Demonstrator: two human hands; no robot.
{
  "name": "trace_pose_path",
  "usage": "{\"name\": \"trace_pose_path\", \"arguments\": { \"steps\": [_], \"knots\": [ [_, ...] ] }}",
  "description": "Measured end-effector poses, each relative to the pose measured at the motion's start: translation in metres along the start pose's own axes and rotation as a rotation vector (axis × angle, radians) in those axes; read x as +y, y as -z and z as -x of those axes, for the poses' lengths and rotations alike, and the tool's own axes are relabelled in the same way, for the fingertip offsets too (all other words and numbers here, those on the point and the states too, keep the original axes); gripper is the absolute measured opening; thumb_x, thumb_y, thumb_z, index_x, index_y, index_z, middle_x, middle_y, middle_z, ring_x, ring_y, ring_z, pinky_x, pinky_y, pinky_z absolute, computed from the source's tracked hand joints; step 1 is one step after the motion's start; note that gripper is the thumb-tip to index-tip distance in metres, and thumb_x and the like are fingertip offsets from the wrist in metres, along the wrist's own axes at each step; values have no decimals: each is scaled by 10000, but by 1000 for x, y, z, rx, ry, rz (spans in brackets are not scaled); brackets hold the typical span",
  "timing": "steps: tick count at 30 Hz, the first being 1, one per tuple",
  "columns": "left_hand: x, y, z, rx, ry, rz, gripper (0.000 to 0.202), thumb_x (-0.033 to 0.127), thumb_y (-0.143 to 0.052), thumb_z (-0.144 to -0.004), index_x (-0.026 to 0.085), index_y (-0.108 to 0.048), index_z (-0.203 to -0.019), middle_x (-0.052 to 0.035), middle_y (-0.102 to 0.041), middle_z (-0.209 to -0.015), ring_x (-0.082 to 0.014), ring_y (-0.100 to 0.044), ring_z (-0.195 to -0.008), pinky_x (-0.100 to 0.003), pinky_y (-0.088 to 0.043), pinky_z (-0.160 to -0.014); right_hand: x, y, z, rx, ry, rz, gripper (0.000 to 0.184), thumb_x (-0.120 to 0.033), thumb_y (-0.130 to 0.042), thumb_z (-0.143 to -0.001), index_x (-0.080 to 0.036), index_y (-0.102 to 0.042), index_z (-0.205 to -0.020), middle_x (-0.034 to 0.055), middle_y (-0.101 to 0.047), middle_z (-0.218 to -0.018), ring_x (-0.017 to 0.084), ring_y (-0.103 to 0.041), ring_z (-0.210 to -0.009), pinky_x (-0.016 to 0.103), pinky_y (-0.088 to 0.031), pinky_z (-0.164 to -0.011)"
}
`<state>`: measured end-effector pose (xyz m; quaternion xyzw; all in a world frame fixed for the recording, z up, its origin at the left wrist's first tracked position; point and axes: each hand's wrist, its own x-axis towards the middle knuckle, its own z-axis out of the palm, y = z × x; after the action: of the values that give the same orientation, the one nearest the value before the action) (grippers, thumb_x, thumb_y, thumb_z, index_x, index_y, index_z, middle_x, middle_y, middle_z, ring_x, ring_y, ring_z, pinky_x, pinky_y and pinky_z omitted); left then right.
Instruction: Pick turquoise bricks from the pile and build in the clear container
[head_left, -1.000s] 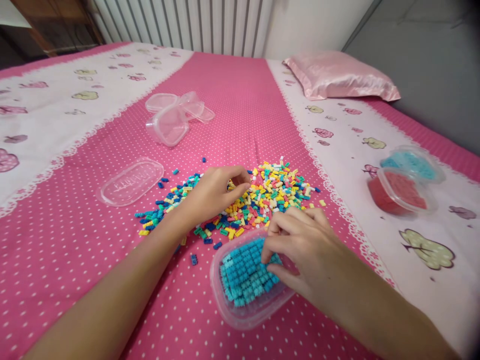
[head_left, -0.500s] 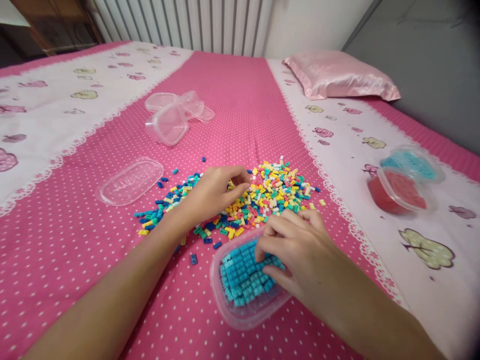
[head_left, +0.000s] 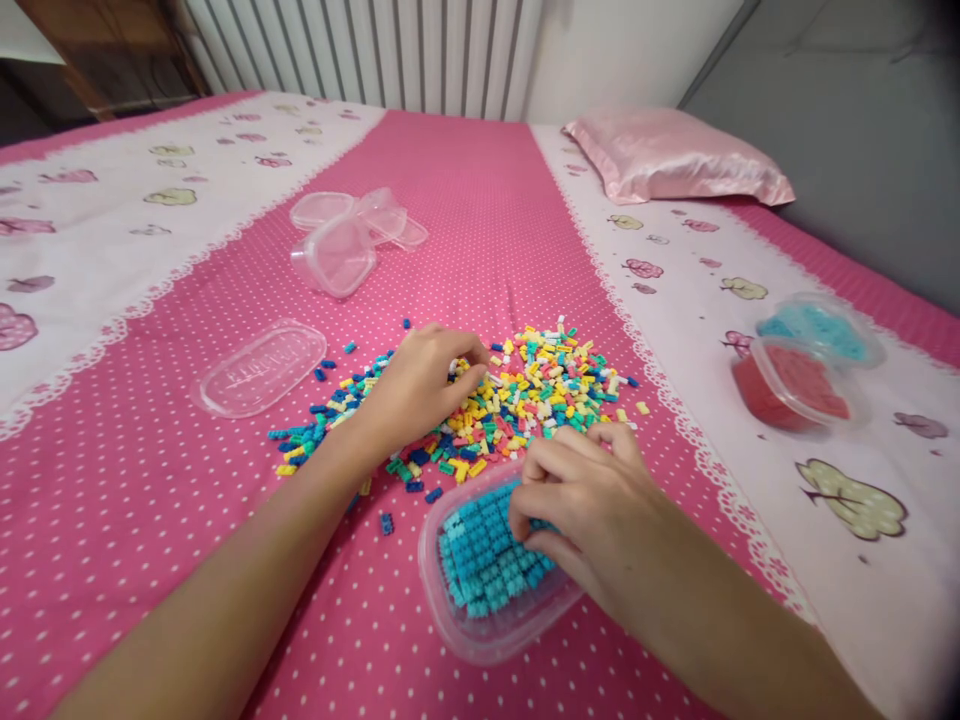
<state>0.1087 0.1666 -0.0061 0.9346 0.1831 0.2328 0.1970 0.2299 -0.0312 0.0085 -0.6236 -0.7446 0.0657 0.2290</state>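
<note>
My left hand (head_left: 427,385) rests over a spread-out pile of small toy bricks (head_left: 555,380) in yellow, blue, green, coral and white. Its fingers are curved, with a gap between thumb and forefinger, and I see nothing held in it. Just above the right part of a clear plastic tub (head_left: 480,650) is my right hand (head_left: 592,495), thumb and forefinger drawn together; whatever may be between them is hidden. Blue bricks (head_left: 487,550) stand packed in neat rows inside the tub, darker at the back and lighter toward the front.
A clear lid (head_left: 262,368) lies left of the pile. Farther back are clear empty tubs and lids (head_left: 341,255). On the right stand a tub of red bricks (head_left: 784,385) and a tub of light-blue bricks (head_left: 817,330). A pink pillow (head_left: 675,155) lies at the back right.
My right thumb and forefinger have come closer together over the tub. My left hand has barely moved over the pile. The view has shifted slightly.
</note>
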Motion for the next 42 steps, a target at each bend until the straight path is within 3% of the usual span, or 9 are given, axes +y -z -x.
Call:
{"name": "trace_pose_path", "arguments": {
  "steps": [4,11,14,17,20,23,29,35,42],
  "knots": [
    [-3,1,-1,35,33,-71,173,252,-552,-948,158,-697,-934,-48,-734,-918,-231,-604,-888,-380,-419,-848,1,0,1,-3,2,-6,180,-241,-873,-745,-263,-699,-707,-63,-627,-765,148,-535,-758,360,-225,-801],
    [-11,-2,1,-45,1,-170,258,251,-506,-988,158,-746,-972,-75,-710,-1028,-247,-576,-975,-416,-410,-926,-3,19,-7,32,-90,-71,273,-141,-914,-657,-280,-700,-756,-78,-646,-776,172,-585,-811,355,-228,-822],
    [-10,-2,3,-111,-32,-208,260,297,-528,-993,189,-762,-963,-57,-701,-1060,-248,-564,-1014,-424,-401,-946,11,25,-18,176,-172,-166,148,-176,-807,-796,-269,-695,-773,-73,-665,-777,168,-598,-828,366,-250,-847],
    [-6,-1,4,-156,-47,-245,224,318,-575,-971,200,-760,-1016,-57,-695,-1074,-261,-555,-1039,-439,-401,-949,39,19,-29,424,-268,-229,111,-183,-750,-807,-245,-681,-746,-57,-613,-693,166,-570,-746,376,-286,-823],
    [-6,0,4,-172,-39,-264,190,274,-604,-940,201,-746,-1043,-61,-688,-1101,-263,-554,-1043,-444,-407,-944,62,6,-37,504,-300,-295,74,-246,-686,-852,-220,-670,-784,-35,-575,-664,162,-543,-666,343,-362,-721],
    [-8,0,4,-169,-24,-265,148,239,-630,-910,207,-735,-1009,-57,-687,-1092,-259,-558,-1026,-441,-411,-934,68,-4,-40,509,-286,-372,120,-291,-625,-900,-212,-662,-818,-27,-583,-673,151,-544,-636,303,-403,-639],
    [-10,-2,3,-159,-18,-265,93,224,-606,-921,193,-688,-890,-52,-673,-1019,-245,-557,-987,-419,-412,-903,53,-10,-42,435,-227,-439,103,-244,-631,-895,-216,-666,-802,-32,-619,-688,139,-583,-671,287,-434,-678],
    [-9,-3,3,-160,-40,-271,139,239,-632,-928,245,-725,-1031,-53,-660,-1131,-265,-544,-1064,-431,-392,-916,54,-12,-44,437,-238,-445,101,-235,-617,-907,-211,-657,-817,-23,-621,-700,146,-578,-679,300,-431,-693],
    [-8,-4,2,-156,-56,-206,73,233,-721,-869,205,-697,-931,-48,-677,-1071,-250,-562,-1027,-409,-395,-899,58,-10,-43,429,-221,-420,95,-214,-617,-907,-227,-665,-826,-21,-652,-736,156,-599,-722,314,-444,-736]
  ]
}}
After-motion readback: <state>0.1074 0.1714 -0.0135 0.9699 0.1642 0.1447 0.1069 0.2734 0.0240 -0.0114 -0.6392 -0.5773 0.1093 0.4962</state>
